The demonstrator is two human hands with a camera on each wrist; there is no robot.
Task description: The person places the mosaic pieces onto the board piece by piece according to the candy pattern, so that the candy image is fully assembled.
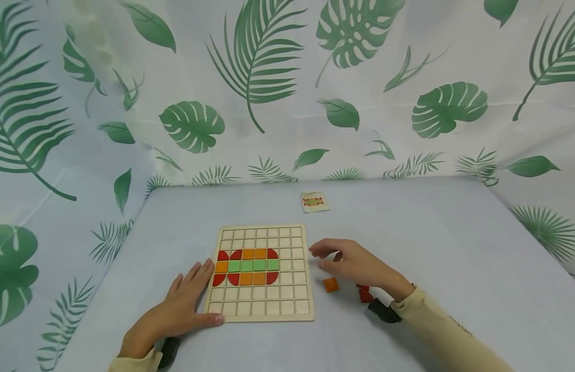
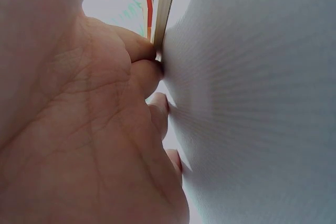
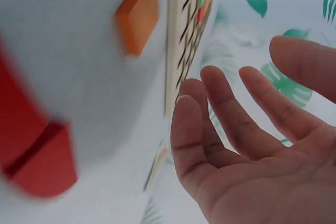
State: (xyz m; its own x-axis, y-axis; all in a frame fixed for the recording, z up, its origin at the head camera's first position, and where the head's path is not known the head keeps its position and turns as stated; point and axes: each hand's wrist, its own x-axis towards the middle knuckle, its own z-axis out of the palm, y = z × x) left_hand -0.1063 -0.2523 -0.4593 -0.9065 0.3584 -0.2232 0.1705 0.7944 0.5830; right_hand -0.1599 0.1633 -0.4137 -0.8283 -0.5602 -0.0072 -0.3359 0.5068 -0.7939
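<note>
A square wooden grid board (image 1: 287, 294) lies on the table, with a pattern of red quarter-round, orange and green tiles (image 1: 247, 265) set in its left and middle cells. Along the board's left edge rests my left hand (image 1: 176, 310), fingers spread and thumb at the near left corner. In the left wrist view, its fingertips touch the table beside the board's edge (image 2: 165, 11). My right hand (image 1: 362, 266) hovers just right of the board, fingers loosely bent and holding nothing. Below it lie an orange square tile (image 1: 331, 284) and red pieces (image 1: 365, 296), partly hidden by the wrist.
Behind the board, a small card (image 1: 315, 202) printed with a similar grid pattern lies on the pale tablecloth (image 1: 408, 217). A leaf-print curtain (image 1: 278, 150) hangs along the back and sides of the table. Dark wrist cameras (image 1: 384, 311) sit under both wrists.
</note>
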